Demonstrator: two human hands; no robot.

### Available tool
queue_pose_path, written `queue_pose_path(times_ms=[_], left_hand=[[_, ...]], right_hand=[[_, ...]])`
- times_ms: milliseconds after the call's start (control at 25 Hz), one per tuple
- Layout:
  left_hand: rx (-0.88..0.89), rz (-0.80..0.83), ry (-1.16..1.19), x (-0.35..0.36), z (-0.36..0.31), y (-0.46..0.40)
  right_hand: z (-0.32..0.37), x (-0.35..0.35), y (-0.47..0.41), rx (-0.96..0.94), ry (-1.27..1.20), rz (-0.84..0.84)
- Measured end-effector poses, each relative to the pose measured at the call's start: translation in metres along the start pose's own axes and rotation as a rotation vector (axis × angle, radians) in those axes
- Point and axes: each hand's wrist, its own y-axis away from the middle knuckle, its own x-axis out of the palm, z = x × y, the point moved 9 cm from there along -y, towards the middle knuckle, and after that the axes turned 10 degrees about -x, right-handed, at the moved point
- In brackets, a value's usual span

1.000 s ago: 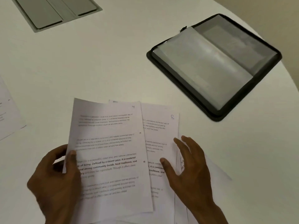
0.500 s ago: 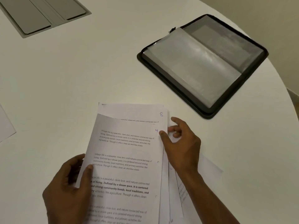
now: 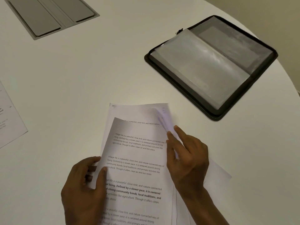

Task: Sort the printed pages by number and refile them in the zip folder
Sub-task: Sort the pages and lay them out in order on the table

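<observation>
A stack of printed pages lies near the table's front edge, the top sheet covered in paragraphs of text. My left hand grips the stack's left edge, thumb on top. My right hand pinches the upper right corner of the sheets between thumb and forefinger, and that corner curls upward, blurred. More sheets fan out under my right wrist. The black zip folder lies open at the far right, its clear sleeve showing no page inside.
A separate printed sheet lies at the left edge of the white round table. A grey hatch panel is set into the tabletop at the far left. The table's curved edge runs past the folder on the right.
My right hand moved from lying flat on the lower sheets up to the top right corner and now lifts that corner. The top page slid right, over the others.
</observation>
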Motion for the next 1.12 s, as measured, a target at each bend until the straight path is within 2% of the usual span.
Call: queue_pose_path(times_ms=[160, 240, 400, 440, 640, 760, 840, 960, 1040, 1120], left_hand=[[0.029, 0.002, -0.01, 0.002, -0.001, -0.001], [0.028, 0.0, 0.007, 0.001, -0.003, -0.001], [0.026, 0.007, 0.035, 0.002, -0.008, 0.0], [0.034, 0.017, 0.021, 0.004, -0.009, 0.001], [0.071, 0.056, -0.174, 0.012, -0.012, 0.001], [0.111, 0.12, -0.266, 0.02, -0.012, 0.001], [0.158, 0.142, -0.309, 0.023, -0.015, 0.004], [0.258, 0.201, -0.415, 0.032, -0.017, 0.015], [0.322, 0.239, -0.495, 0.039, -0.014, 0.024], [0.342, 0.248, -0.526, 0.04, -0.01, 0.027]], right_hand=[[-0.014, -0.002, 0.001, 0.045, -0.046, -0.004], [-0.014, 0.001, 0.002, 0.071, -0.148, 0.037], [-0.019, 0.022, 0.01, 0.42, -0.593, 0.225], [-0.02, 0.024, 0.012, 0.456, -0.645, 0.249], [-0.016, 0.025, 0.01, 0.398, -0.673, 0.321], [-0.017, 0.023, 0.004, 0.298, -0.573, 0.327], [-0.02, 0.021, 0.002, 0.224, -0.493, 0.31], [-0.02, 0.03, 0.004, 0.193, -0.508, 0.4], [-0.018, 0.028, -0.002, 0.109, -0.445, 0.426], [-0.03, 0.024, -0.014, 0.119, -0.424, 0.361]])
